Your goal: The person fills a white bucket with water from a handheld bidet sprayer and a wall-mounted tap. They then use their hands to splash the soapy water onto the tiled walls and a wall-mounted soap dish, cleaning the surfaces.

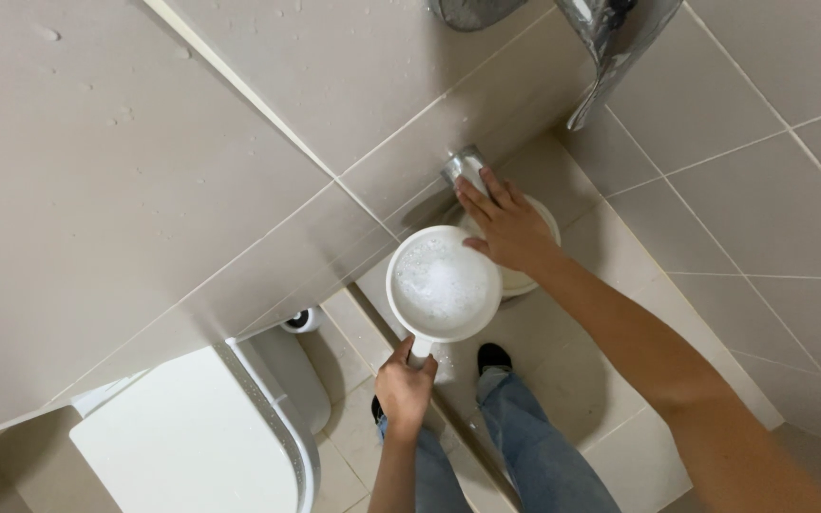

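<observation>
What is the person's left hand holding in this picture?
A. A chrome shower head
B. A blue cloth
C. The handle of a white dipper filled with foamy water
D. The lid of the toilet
C: the left hand grips the handle of the white dipper, whose bowl shows foamy water, while the right hand rests on the chrome tap at the tiled wall.
</observation>
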